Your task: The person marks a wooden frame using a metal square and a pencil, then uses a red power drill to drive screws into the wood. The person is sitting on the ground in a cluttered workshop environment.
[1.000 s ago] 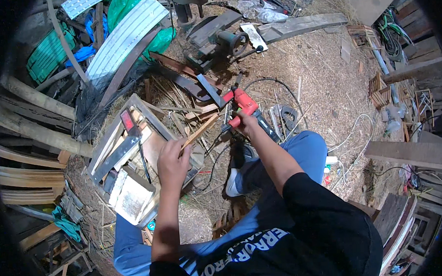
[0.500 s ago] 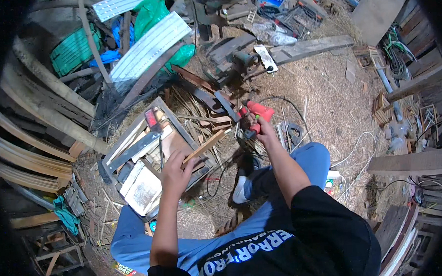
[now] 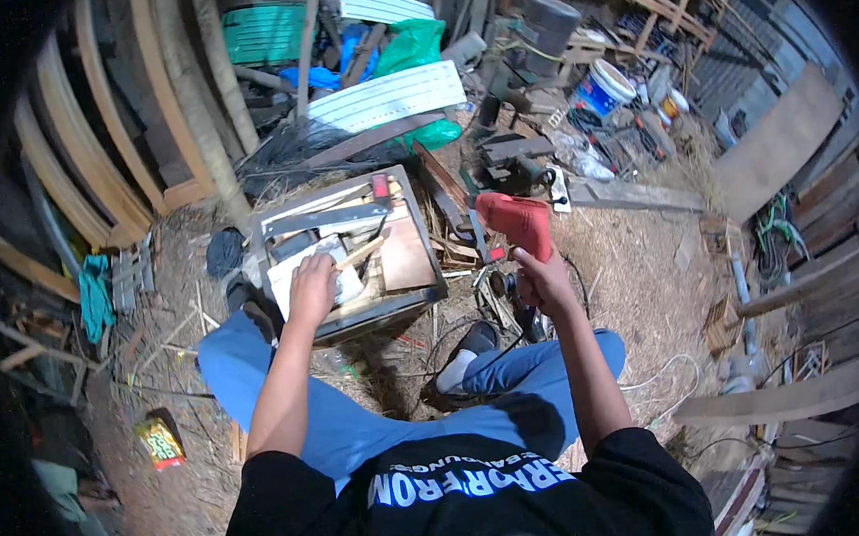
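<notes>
My left hand [image 3: 313, 287] is closed around one end of a short, narrow wooden stick [image 3: 364, 251], over a white block-like piece [image 3: 300, 266]. Beneath it stands a wooden box or frame [image 3: 429, 215] filled with boards, a long grey strip [image 3: 327, 220] and a red and black object [image 3: 380, 188]. My right hand [image 3: 542, 280] grips a red power drill [image 3: 522, 224] by its handle, raised off the ground to the right of the box. The drill's front end is hard to make out.
Between my knees and the box lies a sandaled foot [image 3: 467, 354], with dark cables close by. Behind stand a bench vise [image 3: 526, 178], white corrugated sheets [image 3: 393, 95] and a paint bucket [image 3: 604, 88]. Curved wooden pieces [image 3: 79, 140] lean at left; planks [image 3: 790, 391] lie at right.
The view has shifted. My left hand has moved the stick back over the box, away from the drill. My right hand has turned the drill more upright and apart from the stick.
</notes>
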Action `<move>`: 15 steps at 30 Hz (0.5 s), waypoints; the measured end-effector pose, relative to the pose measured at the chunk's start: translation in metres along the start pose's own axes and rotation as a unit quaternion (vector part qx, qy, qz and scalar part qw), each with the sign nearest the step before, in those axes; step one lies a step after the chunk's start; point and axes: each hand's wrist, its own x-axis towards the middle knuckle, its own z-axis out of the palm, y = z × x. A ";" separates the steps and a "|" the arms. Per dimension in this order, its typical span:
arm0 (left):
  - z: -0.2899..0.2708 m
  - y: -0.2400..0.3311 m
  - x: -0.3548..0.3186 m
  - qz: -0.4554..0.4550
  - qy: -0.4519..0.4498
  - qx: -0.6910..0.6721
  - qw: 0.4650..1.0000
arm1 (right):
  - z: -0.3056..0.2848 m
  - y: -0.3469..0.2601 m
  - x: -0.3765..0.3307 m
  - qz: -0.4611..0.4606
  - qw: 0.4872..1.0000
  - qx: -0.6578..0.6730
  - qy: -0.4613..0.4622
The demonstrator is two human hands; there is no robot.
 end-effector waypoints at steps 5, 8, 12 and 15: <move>-0.006 -0.025 -0.017 -0.001 0.014 -0.001 1.000 | 0.056 -0.027 -0.028 -0.074 0.995 -0.031 -0.066; -0.006 -0.037 -0.031 -0.002 0.058 -0.005 0.998 | 0.097 -0.041 -0.039 -0.097 0.991 -0.050 -0.082; -0.005 -0.029 -0.035 -0.047 0.027 0.007 0.999 | 0.132 -0.054 -0.050 -0.012 0.987 -0.061 -0.151; 0.005 -0.023 -0.025 0.011 0.043 -0.028 0.999 | 0.157 -0.045 -0.056 -0.007 0.984 -0.097 -0.152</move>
